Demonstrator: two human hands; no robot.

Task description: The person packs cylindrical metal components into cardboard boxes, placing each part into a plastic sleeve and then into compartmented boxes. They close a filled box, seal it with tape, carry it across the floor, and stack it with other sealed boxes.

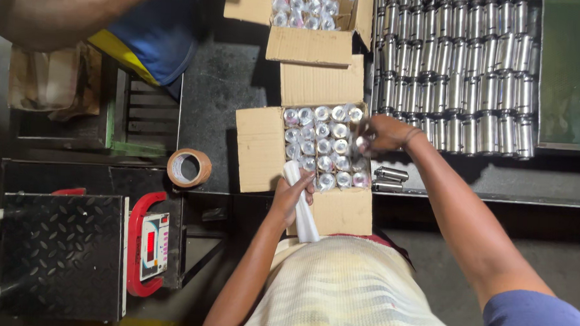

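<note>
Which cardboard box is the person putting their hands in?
The nearer open box, full of wrapped shiny cylinders. The right hand reaches over its far corner, the left hand at its near edge. The other box lies farther away, untouched.

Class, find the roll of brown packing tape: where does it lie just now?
In the head view the roll of tape lies flat left of the open cardboard box, just above the red-handled weighing scale.
</note>
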